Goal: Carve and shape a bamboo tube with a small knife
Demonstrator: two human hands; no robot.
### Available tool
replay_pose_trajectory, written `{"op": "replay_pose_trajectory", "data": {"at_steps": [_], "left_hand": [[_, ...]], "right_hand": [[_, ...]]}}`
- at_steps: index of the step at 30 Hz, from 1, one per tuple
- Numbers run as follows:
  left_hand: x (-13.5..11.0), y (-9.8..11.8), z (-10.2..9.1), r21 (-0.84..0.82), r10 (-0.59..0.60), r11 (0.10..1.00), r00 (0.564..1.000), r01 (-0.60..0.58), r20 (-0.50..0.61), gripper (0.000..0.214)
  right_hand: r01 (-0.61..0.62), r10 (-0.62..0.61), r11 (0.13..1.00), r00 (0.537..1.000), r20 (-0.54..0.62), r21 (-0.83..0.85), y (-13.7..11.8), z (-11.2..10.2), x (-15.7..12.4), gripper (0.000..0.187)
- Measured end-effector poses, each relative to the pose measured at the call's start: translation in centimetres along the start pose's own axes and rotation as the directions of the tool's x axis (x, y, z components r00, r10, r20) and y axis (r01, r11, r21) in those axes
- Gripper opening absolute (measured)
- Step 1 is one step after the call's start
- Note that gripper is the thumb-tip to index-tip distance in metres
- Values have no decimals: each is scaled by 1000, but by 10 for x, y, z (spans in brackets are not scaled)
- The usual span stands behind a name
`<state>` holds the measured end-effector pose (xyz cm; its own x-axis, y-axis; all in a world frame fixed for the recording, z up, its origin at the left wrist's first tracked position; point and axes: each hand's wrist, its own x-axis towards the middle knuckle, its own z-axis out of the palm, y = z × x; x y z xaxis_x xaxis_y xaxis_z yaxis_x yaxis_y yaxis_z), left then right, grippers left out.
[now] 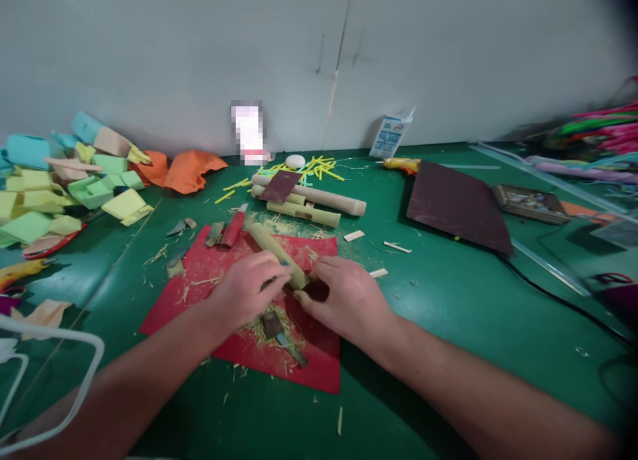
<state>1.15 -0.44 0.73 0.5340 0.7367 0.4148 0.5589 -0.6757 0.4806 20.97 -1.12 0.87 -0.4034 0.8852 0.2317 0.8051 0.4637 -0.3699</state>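
Note:
A pale bamboo tube (272,242) lies slantwise over a red sheet (172,300). Its near end sits between the thumb and fingers of my right hand (349,294). My left hand (252,284) is closed in a pinch against the tube's left side, with a small dark bit at the fingertips that I cannot make out. Below the hands, bamboo shavings surround dark sandpaper scraps (272,324) and a narrow blade-like strip (292,348). A red-handled knife (232,230) rests at the sheet's far edge, next to more scraps.
Beyond the sheet lie more bamboo tubes (329,199) and yellow strips (323,167). Folded coloured paper pieces (44,194) crowd the left. A large dark sandpaper sheet (456,207), a small tray (528,203) and a black cable (558,297) are at right; a white frame (94,353) stands near-left.

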Motion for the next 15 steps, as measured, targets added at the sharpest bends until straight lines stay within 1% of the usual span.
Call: {"op": "replay_pose_trajectory", "data": {"at_steps": [2, 5, 6, 9, 10, 13, 14, 15], "left_hand": [[0, 0, 0, 12, -13, 1000, 999, 13, -43, 16], [1, -1, 1, -35, 16, 999, 999, -14, 30, 17], [2, -1, 2, -46, 12, 999, 999, -11, 34, 16], [2, -2, 2, -19, -21, 1000, 999, 20, -36, 15], [2, -1, 2, -9, -13, 1000, 999, 13, -32, 15], [2, 2, 2, -13, 49, 999, 996, -48, 69, 18], [1, 3, 2, -14, 49, 999, 996, -48, 77, 19], [1, 3, 2, -9, 37, 999, 998, -36, 59, 18]], "right_hand": [[-10, 10, 1000, 1000, 0, 3, 1, 1, 0, 20], [-4, 4, 1000, 1000, 2, 24, 1, 1, 1, 17], [-2, 2, 1000, 1000, 4, 26, 1, 1, 0, 17], [-9, 9, 1000, 1000, 3, 15, 1, 2, 0, 20], [-11, 11, 1000, 1000, 4, 12, 1, 2, -1, 20], [-10, 9, 1000, 1000, 12, 15, 1, 2, -1, 16], [-12, 12, 1000, 1000, 15, 15, 1, 2, -1, 15], [-16, 16, 1000, 1000, 17, 13, 1, 2, -1, 16]]}}
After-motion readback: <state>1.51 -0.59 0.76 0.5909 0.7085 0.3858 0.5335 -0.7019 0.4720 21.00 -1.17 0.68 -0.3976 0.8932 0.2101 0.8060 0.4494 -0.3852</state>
